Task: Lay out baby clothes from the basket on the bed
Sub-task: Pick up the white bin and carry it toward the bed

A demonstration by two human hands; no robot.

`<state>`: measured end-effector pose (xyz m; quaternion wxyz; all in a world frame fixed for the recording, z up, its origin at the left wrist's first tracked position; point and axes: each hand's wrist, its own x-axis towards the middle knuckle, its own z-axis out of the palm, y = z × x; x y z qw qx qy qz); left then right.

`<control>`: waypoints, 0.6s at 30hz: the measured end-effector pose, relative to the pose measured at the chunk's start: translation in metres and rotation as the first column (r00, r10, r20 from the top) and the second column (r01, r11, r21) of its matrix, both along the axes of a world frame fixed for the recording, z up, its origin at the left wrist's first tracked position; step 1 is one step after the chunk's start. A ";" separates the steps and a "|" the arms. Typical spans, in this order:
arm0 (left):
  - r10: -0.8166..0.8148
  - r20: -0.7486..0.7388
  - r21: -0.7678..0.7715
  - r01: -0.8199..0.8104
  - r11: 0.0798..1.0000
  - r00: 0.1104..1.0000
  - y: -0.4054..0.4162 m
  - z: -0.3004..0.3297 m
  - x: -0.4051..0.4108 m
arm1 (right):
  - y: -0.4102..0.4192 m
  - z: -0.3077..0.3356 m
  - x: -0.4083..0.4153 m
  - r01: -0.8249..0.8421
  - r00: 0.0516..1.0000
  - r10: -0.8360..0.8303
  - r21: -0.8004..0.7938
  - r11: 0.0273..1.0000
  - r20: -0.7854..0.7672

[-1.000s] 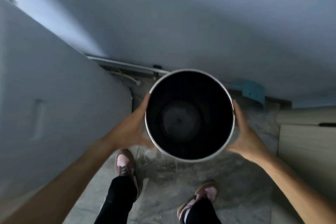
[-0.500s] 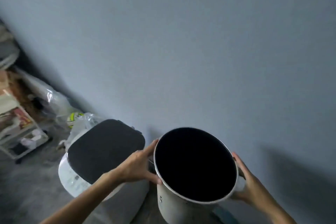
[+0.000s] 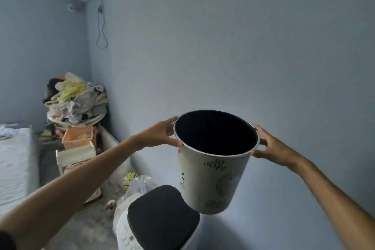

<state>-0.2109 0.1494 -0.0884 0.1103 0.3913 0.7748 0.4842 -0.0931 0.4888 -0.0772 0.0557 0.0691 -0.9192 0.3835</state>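
Basket (image 3: 213, 170) in the air now, lifted up in front of the blue wall (image 3: 243, 46); a second ago it was held low over the floor, with the person's shoes below it. The left hand (image 3: 160, 135) grips the rim on one side, thumb over the near edge and fingers (image 3: 171, 122) behind it. The right hand (image 3: 272, 147) holds the opposite side, fingers (image 3: 258, 130) curled at what looks like a small handle. Between the two sets of fingers the basket's mouth tilts toward the camera, and its dark inside shows no clothes at all. That suggests the basket has been emptied, or never held any. Far left of the left fingers is the bed (image 3: 14, 164). Beyond them, in the corner, a pile of clothes (image 3: 75, 101) sits heaped on a pink bin (image 3: 78, 138). Below the fingers stands a white appliance with a dark lid (image 3: 162, 217).
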 end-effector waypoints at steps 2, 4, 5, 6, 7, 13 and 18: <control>0.051 -0.005 0.012 -0.051 0.999 0.999 -0.032 0.008 0.003 | -0.027 0.007 -0.015 -0.049 0.999 0.049 -0.012 0.999 0.000; 0.084 -0.031 -0.001 -0.084 0.996 0.996 -0.065 0.010 0.003 | -0.057 0.008 -0.030 -0.112 0.994 0.112 -0.009 0.994 0.003; 0.097 -0.030 -0.008 -0.097 0.995 0.995 -0.083 0.009 0.003 | -0.072 0.008 -0.038 -0.147 0.989 0.147 -0.004 0.989 0.003; 0.115 -0.020 -0.010 -0.116 0.993 0.993 -0.101 0.007 0.004 | -0.088 0.007 -0.047 -0.179 0.984 0.179 0.002 0.984 0.010; 0.138 -0.012 -0.006 -0.138 0.990 0.990 -0.121 0.006 0.006 | -0.105 0.006 -0.056 -0.212 0.977 0.212 0.007 0.977 0.017; 0.317 0.044 0.015 -0.318 0.948 0.947 -0.241 0.003 0.007 | -0.221 -0.003 -0.116 -0.364 0.931 0.364 0.009 0.931 0.026; 0.445 0.079 0.014 -0.447 0.894 0.892 -0.339 0.006 0.003 | -0.322 -0.007 -0.165 -0.476 0.879 0.476 -0.034 0.879 0.009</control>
